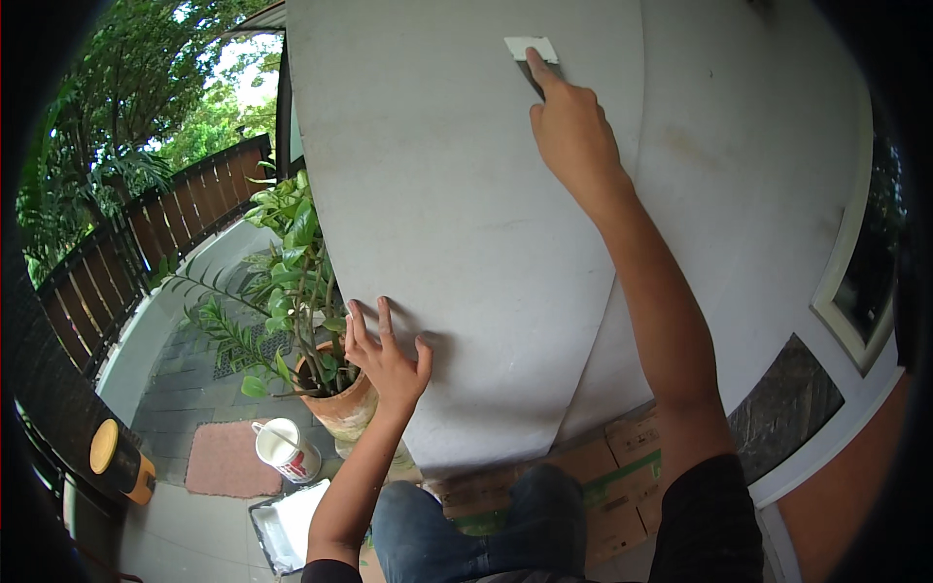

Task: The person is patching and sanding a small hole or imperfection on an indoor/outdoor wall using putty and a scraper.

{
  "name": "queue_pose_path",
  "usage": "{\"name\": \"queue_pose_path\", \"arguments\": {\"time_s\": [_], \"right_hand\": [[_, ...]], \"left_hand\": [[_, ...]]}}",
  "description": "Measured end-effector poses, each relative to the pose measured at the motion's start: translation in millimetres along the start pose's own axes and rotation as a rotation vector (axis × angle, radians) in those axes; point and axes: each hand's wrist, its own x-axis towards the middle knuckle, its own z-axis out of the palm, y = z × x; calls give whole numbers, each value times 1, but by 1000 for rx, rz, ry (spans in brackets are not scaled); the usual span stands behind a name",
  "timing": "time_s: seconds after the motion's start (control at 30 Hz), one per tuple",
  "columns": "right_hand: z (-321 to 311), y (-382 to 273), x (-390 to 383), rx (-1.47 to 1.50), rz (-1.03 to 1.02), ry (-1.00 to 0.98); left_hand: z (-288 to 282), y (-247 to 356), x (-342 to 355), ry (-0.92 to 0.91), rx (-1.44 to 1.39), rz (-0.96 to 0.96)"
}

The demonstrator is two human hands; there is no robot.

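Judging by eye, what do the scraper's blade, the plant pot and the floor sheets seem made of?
Scraper's blade: flat, whitish, perhaps metal or plastic.
Plant pot: likely clay, matt orange-brown with pale blotches.
Floor sheets: probably cardboard, dull brown with straight seams.

Red print on a white bucket, too small to read

No word or number can be made out. The clearest marking is the red print (pixel 302 465) on the outside of the white bucket (pixel 288 451) (the wall curves away, so the letters blur into patches of colour). A green strip (pixel 622 473) runs across the brown cardboard (pixel 601 526) on the floor; whether it carries any lettering cannot be told.
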Motion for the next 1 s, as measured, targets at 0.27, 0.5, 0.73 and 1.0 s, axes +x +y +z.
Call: {"name": "queue_pose_path", "arguments": {"time_s": [0.27,0.5,0.73,1.0], "right_hand": [[-75,-52,88,73,142,34],[9,61,49,-24,-146,422],[64,63,-142,162,3,308],[117,64,-347,383,331,57]], "left_hand": [[17,-6,-11,-5,59,7],[11,41,33,-219,95,-20],[21,76,188,-47,143,514],[42,85,192,84,281,550]]}}
